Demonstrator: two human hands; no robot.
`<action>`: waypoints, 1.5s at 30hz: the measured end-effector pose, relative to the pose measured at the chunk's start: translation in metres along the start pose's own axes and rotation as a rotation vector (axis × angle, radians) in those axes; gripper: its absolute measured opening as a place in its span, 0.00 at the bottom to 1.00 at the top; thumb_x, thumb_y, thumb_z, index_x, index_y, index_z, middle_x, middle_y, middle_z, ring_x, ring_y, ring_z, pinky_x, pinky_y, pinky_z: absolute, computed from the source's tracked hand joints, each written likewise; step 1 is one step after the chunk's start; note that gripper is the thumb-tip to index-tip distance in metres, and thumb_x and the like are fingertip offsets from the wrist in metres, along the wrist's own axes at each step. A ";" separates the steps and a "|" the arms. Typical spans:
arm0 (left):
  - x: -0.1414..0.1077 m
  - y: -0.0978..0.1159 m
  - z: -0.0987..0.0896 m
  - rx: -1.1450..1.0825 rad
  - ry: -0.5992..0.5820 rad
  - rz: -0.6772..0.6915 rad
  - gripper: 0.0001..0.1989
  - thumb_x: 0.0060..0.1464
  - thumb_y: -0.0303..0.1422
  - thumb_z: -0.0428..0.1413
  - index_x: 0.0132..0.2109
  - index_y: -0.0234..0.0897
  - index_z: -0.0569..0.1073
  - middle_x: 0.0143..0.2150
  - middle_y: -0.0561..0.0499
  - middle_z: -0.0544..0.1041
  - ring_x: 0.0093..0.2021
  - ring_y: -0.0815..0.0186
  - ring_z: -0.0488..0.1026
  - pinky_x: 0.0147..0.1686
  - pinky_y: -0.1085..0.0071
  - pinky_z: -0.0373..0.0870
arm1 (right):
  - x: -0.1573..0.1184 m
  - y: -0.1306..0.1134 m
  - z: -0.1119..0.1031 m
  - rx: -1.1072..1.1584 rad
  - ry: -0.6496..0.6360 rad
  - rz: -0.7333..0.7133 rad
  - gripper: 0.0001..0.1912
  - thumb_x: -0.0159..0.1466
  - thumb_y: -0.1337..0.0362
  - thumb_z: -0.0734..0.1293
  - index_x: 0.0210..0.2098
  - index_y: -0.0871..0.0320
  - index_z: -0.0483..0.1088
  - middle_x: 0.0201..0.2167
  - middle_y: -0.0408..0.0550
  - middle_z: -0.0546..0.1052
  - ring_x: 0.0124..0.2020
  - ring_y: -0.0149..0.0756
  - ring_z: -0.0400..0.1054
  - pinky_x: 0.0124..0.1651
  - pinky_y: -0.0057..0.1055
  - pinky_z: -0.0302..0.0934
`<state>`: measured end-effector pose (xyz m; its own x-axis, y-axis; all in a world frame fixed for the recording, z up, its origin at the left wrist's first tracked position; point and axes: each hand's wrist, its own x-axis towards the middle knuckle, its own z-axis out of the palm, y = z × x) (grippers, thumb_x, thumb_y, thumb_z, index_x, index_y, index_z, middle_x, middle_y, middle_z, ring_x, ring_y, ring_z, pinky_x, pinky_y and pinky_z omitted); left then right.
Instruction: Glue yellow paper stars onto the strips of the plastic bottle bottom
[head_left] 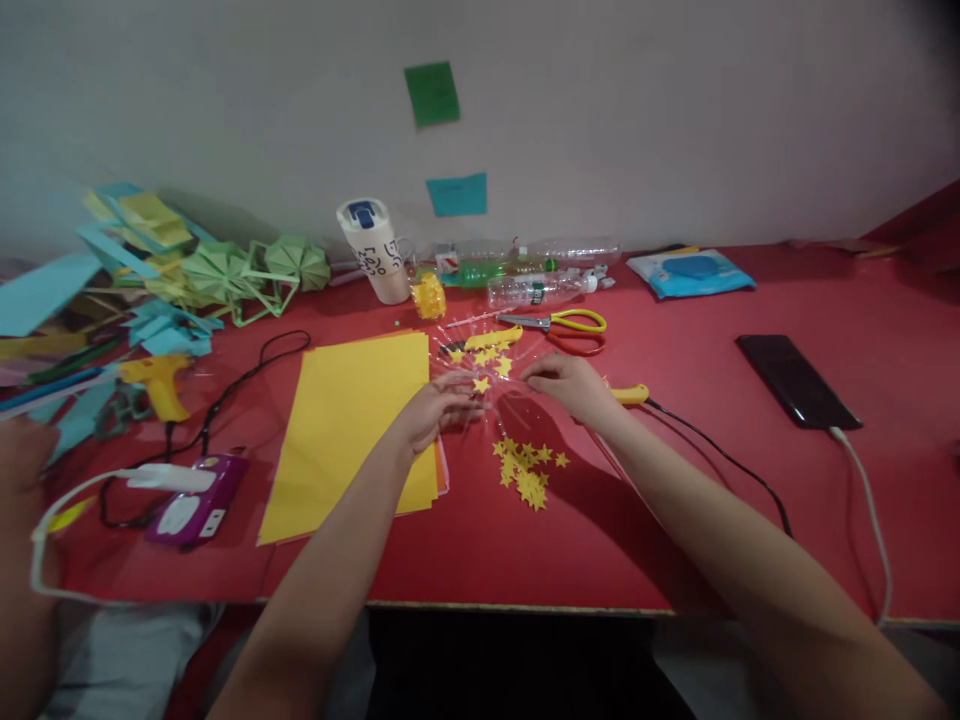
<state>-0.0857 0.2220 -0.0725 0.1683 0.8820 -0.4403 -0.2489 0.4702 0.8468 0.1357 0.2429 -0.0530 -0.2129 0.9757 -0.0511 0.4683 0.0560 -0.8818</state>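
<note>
Stars [531,488] lie near the half-curled left hand [436,408] and curled right hand [566,385]; can't tell if either grips clear strands [514,390].

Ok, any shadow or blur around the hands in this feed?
Head view: a dark shadow on the red tabletop beneath the bare right forearm; head view: thin clear plastic strands between the bare left hand and bare right hand blend into the red, ends hard to trace; head view: top right corner blackened.

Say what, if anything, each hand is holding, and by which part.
It cannot be told: the left hand and right hand flank the clear strands among yellow stars, but no firm hold shows.
</note>
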 end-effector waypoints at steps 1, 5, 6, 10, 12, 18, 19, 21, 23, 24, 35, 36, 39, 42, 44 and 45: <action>-0.002 0.001 0.002 -0.015 0.004 0.011 0.12 0.52 0.17 0.56 0.42 0.34 0.75 0.41 0.45 0.82 0.35 0.64 0.82 0.39 0.69 0.80 | -0.002 -0.003 -0.002 0.014 0.008 -0.010 0.06 0.55 0.67 0.65 0.27 0.55 0.76 0.31 0.46 0.80 0.36 0.37 0.74 0.43 0.35 0.66; -0.011 0.006 0.008 -0.059 -0.006 0.055 0.06 0.55 0.23 0.55 0.39 0.34 0.75 0.43 0.44 0.81 0.33 0.64 0.82 0.35 0.70 0.80 | -0.005 -0.013 -0.010 0.076 0.020 -0.031 0.05 0.55 0.67 0.65 0.28 0.55 0.75 0.28 0.45 0.79 0.33 0.36 0.73 0.42 0.36 0.68; -0.013 0.008 0.008 -0.078 0.001 0.062 0.06 0.57 0.26 0.53 0.39 0.33 0.75 0.43 0.43 0.81 0.32 0.64 0.81 0.35 0.69 0.80 | -0.006 -0.015 -0.011 0.090 0.023 -0.034 0.05 0.55 0.67 0.65 0.28 0.55 0.75 0.28 0.45 0.79 0.33 0.35 0.73 0.43 0.37 0.68; -0.016 0.011 0.007 -0.151 0.042 0.089 0.09 0.59 0.28 0.51 0.38 0.31 0.75 0.39 0.43 0.81 0.33 0.64 0.81 0.40 0.67 0.80 | -0.008 -0.022 -0.014 0.165 0.026 -0.060 0.04 0.55 0.66 0.66 0.28 0.55 0.74 0.28 0.45 0.79 0.32 0.34 0.74 0.43 0.37 0.69; -0.016 0.008 0.007 -0.157 0.047 0.120 0.03 0.54 0.25 0.56 0.37 0.33 0.73 0.36 0.45 0.81 0.34 0.64 0.81 0.42 0.66 0.79 | -0.012 -0.025 -0.011 0.191 0.016 -0.078 0.03 0.55 0.66 0.67 0.28 0.55 0.74 0.28 0.44 0.78 0.32 0.34 0.74 0.42 0.37 0.69; -0.013 -0.005 0.004 -0.173 0.138 0.103 0.12 0.43 0.22 0.64 0.32 0.36 0.68 0.29 0.53 0.78 0.33 0.65 0.80 0.38 0.70 0.77 | -0.024 -0.032 0.000 0.127 0.010 -0.156 0.06 0.57 0.65 0.66 0.29 0.55 0.76 0.31 0.45 0.78 0.33 0.35 0.73 0.40 0.37 0.68; -0.013 -0.007 0.004 -0.180 0.123 0.098 0.13 0.42 0.22 0.65 0.31 0.36 0.69 0.29 0.53 0.78 0.32 0.65 0.80 0.37 0.70 0.77 | -0.026 -0.033 0.000 0.114 0.012 -0.169 0.06 0.58 0.64 0.66 0.30 0.55 0.76 0.31 0.46 0.78 0.33 0.35 0.73 0.39 0.37 0.67; -0.011 -0.008 0.003 -0.212 0.062 0.109 0.13 0.41 0.21 0.66 0.31 0.35 0.69 0.31 0.51 0.79 0.34 0.65 0.80 0.40 0.69 0.78 | -0.028 -0.034 0.000 0.096 0.006 -0.194 0.06 0.59 0.61 0.67 0.31 0.55 0.77 0.31 0.46 0.79 0.33 0.35 0.72 0.38 0.37 0.66; -0.010 -0.009 0.003 -0.249 0.006 0.133 0.12 0.41 0.22 0.66 0.30 0.34 0.70 0.33 0.50 0.80 0.36 0.63 0.81 0.44 0.66 0.78 | -0.031 -0.036 -0.001 0.088 -0.004 -0.229 0.06 0.59 0.61 0.68 0.32 0.54 0.77 0.32 0.46 0.79 0.33 0.35 0.72 0.38 0.36 0.66; -0.010 -0.008 0.003 -0.261 -0.013 0.143 0.12 0.41 0.22 0.66 0.30 0.34 0.70 0.34 0.49 0.81 0.37 0.62 0.81 0.46 0.65 0.78 | -0.032 -0.036 0.000 0.081 -0.007 -0.250 0.06 0.60 0.61 0.68 0.32 0.54 0.77 0.32 0.46 0.79 0.34 0.34 0.73 0.39 0.35 0.66; -0.013 -0.004 0.005 -0.291 0.028 0.130 0.11 0.48 0.22 0.62 0.40 0.37 0.75 0.37 0.51 0.81 0.34 0.67 0.80 0.43 0.70 0.78 | -0.059 -0.052 -0.001 -0.234 0.118 -0.611 0.09 0.67 0.63 0.63 0.41 0.56 0.75 0.41 0.50 0.80 0.30 0.31 0.73 0.33 0.29 0.67; -0.014 -0.004 0.006 -0.290 0.013 0.118 0.11 0.48 0.22 0.61 0.40 0.36 0.75 0.39 0.50 0.81 0.33 0.68 0.80 0.41 0.71 0.78 | -0.061 -0.055 -0.006 -0.259 0.163 -0.624 0.08 0.67 0.64 0.63 0.41 0.56 0.75 0.39 0.49 0.80 0.27 0.30 0.71 0.31 0.29 0.66; -0.016 -0.003 0.010 -0.293 -0.053 0.080 0.10 0.51 0.22 0.59 0.42 0.34 0.76 0.39 0.48 0.82 0.30 0.71 0.78 0.35 0.76 0.77 | -0.063 -0.062 -0.020 -0.310 0.305 -0.617 0.08 0.67 0.66 0.63 0.38 0.52 0.74 0.34 0.45 0.79 0.25 0.30 0.68 0.29 0.31 0.63; -0.016 -0.006 0.013 -0.305 -0.087 0.061 0.12 0.55 0.22 0.56 0.46 0.33 0.77 0.39 0.46 0.82 0.30 0.72 0.78 0.34 0.78 0.77 | -0.062 -0.066 -0.028 -0.343 0.402 -0.628 0.08 0.67 0.67 0.63 0.35 0.49 0.74 0.34 0.45 0.79 0.32 0.36 0.72 0.36 0.36 0.65; -0.015 -0.009 0.014 -0.305 -0.090 0.047 0.13 0.57 0.23 0.55 0.48 0.33 0.76 0.40 0.45 0.82 0.30 0.71 0.79 0.35 0.77 0.78 | -0.059 -0.065 -0.028 -0.367 0.398 -0.670 0.08 0.67 0.67 0.64 0.35 0.49 0.74 0.34 0.45 0.79 0.37 0.39 0.72 0.41 0.39 0.64; -0.014 -0.010 0.015 -0.305 -0.084 0.035 0.12 0.57 0.23 0.55 0.48 0.34 0.76 0.39 0.46 0.82 0.30 0.71 0.79 0.35 0.76 0.78 | -0.057 -0.064 -0.026 -0.377 0.380 -0.692 0.08 0.67 0.66 0.63 0.35 0.50 0.74 0.34 0.46 0.79 0.37 0.39 0.72 0.42 0.40 0.64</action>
<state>-0.0711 0.2043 -0.0705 0.2297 0.8978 -0.3757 -0.5284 0.4393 0.7265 0.1406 0.1891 0.0186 -0.2851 0.6977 0.6572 0.6063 0.6623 -0.4402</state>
